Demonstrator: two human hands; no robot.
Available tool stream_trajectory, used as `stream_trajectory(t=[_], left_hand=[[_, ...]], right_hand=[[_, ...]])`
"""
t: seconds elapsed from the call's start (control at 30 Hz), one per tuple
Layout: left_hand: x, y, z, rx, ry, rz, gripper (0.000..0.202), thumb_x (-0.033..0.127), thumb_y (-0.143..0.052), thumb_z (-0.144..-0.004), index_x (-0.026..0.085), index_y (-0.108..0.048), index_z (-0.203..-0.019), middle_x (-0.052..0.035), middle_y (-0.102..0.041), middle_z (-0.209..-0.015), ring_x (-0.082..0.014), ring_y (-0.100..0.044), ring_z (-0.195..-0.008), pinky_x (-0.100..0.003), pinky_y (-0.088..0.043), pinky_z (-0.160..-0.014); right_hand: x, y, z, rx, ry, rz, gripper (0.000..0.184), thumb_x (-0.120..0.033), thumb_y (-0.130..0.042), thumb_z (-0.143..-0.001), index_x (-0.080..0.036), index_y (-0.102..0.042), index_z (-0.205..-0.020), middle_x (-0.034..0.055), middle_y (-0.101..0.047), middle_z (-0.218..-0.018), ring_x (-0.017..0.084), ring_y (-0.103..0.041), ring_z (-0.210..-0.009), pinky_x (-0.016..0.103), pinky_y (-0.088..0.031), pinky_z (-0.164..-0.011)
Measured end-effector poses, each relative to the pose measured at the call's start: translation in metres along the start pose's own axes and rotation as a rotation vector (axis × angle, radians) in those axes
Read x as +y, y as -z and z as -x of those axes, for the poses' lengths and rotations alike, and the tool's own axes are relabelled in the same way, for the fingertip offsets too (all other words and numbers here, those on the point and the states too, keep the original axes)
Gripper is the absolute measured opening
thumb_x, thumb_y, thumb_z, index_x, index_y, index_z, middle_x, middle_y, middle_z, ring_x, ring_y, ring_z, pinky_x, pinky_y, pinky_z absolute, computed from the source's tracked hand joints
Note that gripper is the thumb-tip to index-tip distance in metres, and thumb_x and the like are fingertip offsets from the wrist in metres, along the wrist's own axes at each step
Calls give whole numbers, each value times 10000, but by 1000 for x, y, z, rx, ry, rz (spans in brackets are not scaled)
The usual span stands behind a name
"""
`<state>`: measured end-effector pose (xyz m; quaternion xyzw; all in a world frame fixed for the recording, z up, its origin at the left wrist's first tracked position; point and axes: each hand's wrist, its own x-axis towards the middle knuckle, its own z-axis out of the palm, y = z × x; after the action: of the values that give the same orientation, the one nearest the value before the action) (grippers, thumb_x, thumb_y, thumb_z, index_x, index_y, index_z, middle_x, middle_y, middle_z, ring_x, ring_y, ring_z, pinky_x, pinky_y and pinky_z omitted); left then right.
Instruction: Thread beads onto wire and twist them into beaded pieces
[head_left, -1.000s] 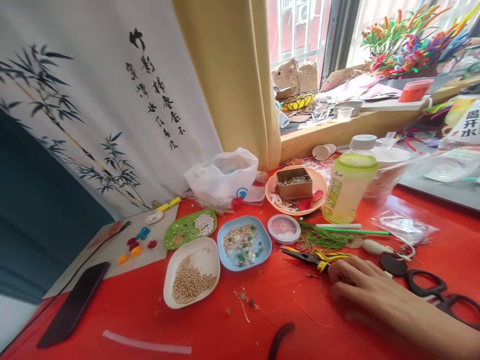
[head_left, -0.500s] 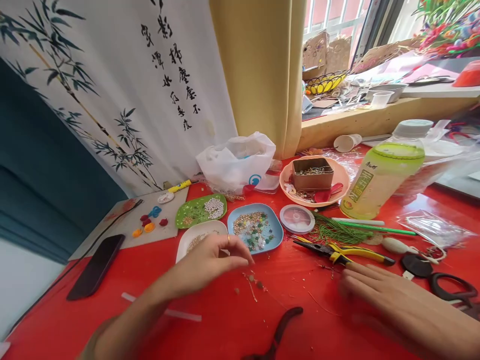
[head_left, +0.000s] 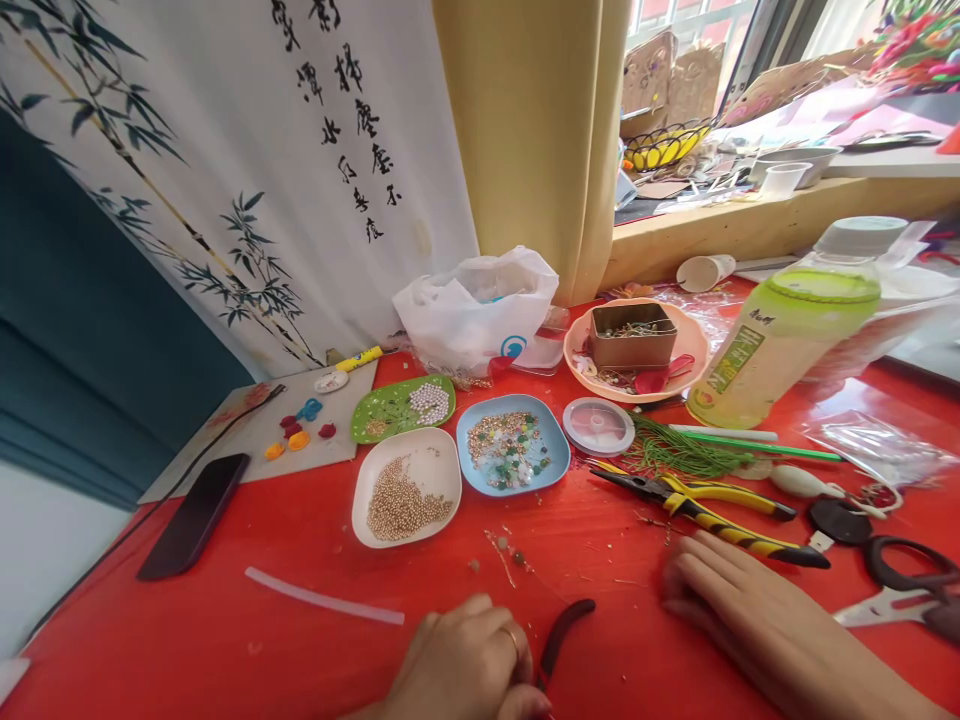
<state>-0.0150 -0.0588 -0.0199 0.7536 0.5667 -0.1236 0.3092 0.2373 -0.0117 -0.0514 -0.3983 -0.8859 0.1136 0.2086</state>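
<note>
My left hand [head_left: 472,660] is low in the middle of the view, its fingers curled round pliers with a dark curved handle [head_left: 564,632]; the pliers' head is out of sight. My right hand [head_left: 712,590] rests on the red tabletop with fingers bent under, so whatever they may hold is hidden. Just beyond it lie yellow-and-black long-nose pliers [head_left: 705,510]. Between the hands and the trays are a few loose dark beads [head_left: 518,557] and a thin gold-coloured strand [head_left: 501,560]. A white tray [head_left: 361,500] holds small gold beads, and a blue tray [head_left: 562,465] holds mixed green, clear and gold beads.
A green tray [head_left: 394,395] of beads, a clear spool [head_left: 598,428] and a peach dish [head_left: 697,370] with a metal box stand behind. Right are a drink bottle [head_left: 787,340], green cords [head_left: 667,445] and scissors [head_left: 892,605]. Left lie a phone [head_left: 195,515] and a translucent strip [head_left: 322,598].
My left hand has left the space over the white tray and come down toward me onto the dark-handled pliers. My right hand has drawn back slightly from the yellow-and-black pliers, its fingers more curled.
</note>
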Motion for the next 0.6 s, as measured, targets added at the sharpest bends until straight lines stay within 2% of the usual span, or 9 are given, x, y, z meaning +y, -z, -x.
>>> stream_trajectory(t=[0.1,0.27,0.37,0.43,0.53,0.6], left_hand=[[-7,-1,5,-7,-55,-12,139,328,-635,-748,197,-609,-786,-21,-663,-878,-196,-564,-826,-241,-290,-511],[-19,-2,14,-2,-95,2,151,318,-657,-727,180,-596,-720,-15,-655,-808,-173,-545,-779,-226,-324,-547],[-23,9,18,33,-137,39,138,294,-668,-718,173,-603,-706,-15,-646,-764,-164,-545,-744,-222,-347,-562],[-25,22,19,154,-210,84,104,270,-606,-776,172,-605,-743,-20,-636,-768,-152,-540,-730,-229,-367,-591],[-21,45,11,412,-305,165,123,202,-489,-851,167,-596,-801,-28,-630,-802,-142,-543,-757,-248,-396,-671],[-13,57,-1,475,-369,189,123,183,-483,-852,166,-602,-829,-32,-642,-838,-143,-559,-786,-258,-409,-711]], right_hand=[[5,-4,-2,-70,-3,1,327,-296,-302,-921,-199,-528,-705,39,-568,-708,166,-558,-653,290,-462,-611],[11,-14,-8,-43,-38,155,292,-307,-309,-922,-196,-528,-764,43,-549,-749,171,-567,-661,280,-445,-574],[14,-18,-10,-4,4,245,281,-285,-307,-922,-195,-511,-751,38,-541,-722,171,-560,-624,279,-421,-544],[13,-18,-11,5,31,261,260,-258,-314,-915,-198,-495,-738,35,-535,-712,170,-545,-595,281,-405,-530],[9,-10,-17,-43,42,152,205,-210,-329,-903,-208,-473,-758,28,-529,-730,157,-531,-606,270,-398,-542],[3,-1,-25,-88,29,48,187,-195,-323,-905,-209,-455,-773,22,-524,-727,146,-522,-613,262,-398,-556]])
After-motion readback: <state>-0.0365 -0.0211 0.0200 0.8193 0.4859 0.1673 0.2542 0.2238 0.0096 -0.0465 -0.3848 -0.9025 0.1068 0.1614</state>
